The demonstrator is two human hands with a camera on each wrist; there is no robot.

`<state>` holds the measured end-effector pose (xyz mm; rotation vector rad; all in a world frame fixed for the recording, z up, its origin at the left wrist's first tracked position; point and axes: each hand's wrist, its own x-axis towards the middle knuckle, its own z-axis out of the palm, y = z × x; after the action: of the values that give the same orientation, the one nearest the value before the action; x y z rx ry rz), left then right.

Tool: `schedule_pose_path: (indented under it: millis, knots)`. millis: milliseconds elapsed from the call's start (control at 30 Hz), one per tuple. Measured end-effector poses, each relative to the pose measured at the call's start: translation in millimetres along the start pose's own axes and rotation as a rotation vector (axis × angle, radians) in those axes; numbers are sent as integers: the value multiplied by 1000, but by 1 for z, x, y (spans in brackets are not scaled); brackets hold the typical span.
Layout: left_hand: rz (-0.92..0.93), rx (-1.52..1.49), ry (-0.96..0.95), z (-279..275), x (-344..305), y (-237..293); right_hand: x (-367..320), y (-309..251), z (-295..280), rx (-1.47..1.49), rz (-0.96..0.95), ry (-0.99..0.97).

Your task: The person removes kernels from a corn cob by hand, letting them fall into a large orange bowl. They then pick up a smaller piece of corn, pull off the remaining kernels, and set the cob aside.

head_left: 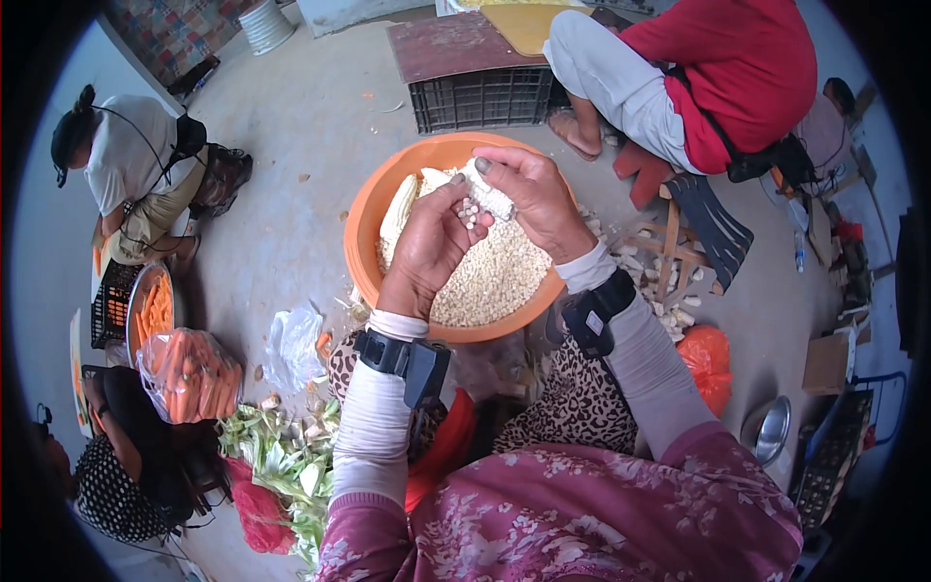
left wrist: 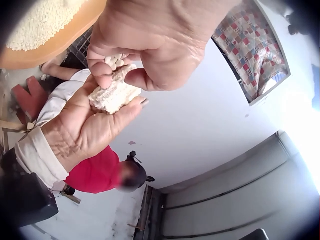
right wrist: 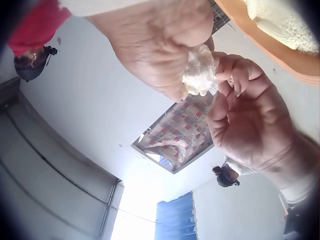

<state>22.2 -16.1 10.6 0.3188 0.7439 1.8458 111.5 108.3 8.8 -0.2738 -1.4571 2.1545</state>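
Over an orange basin [head_left: 361,238] of pale kernels [head_left: 499,276], my right hand [head_left: 540,202] grips a mostly stripped piece of white corn cob [head_left: 493,199]. My left hand [head_left: 427,242] is against its near side, fingers curled round several loose kernels [head_left: 469,213]. In the left wrist view those kernels [left wrist: 114,61] sit between the left hand's [left wrist: 155,42] fingers and the cob [left wrist: 116,95], its thumb tip at the cob. The right wrist view shows the cob [right wrist: 200,70] under the right hand [right wrist: 155,45], beside the left hand's [right wrist: 255,117] curled fingers. Unshelled ears [head_left: 398,209] lie at the basin's left.
A black crate [head_left: 480,100] under a board stands beyond the basin. A person in red [head_left: 737,78] sits back right, others at the left. Stripped cobs [head_left: 674,315] and a wooden stool [head_left: 669,242] are at right; husks [head_left: 291,446] and bagged carrots [head_left: 191,378] at left.
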Motion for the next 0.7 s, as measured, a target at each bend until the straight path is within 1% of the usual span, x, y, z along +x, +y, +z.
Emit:
schedule_pose_path:
  millis: [67,133,267,333,367,467,533,667,700]
  knots:
    - [3,-31,-21,1,0,-1,-1,0,0,19,6,-6]
    - [-1,65,48,-1,1,-4,0,1,0,2,6,-7]
    - [-7,116,12,-8,2,-6,2,4,-3,45,12,-12]
    - [22,121,8,-8,3,-8,1,-1,-1,175,56,-12]
    - [21,121,8,-7,3,-8,1,-2,-2,175,56,-12]
    - [18,98,-28,-2,1,-4,1,-3,-3,92,30,-34]
    - [10,6,-50,-3,1,-4,1,-3,-1,-24,-10,-26]
    - [-10,27,-8,-1,0,-1,0,-1,2,-66,-30,16]
    - [-24,45,-1,-2,1,-2,0,0,2,-141,-65,23]
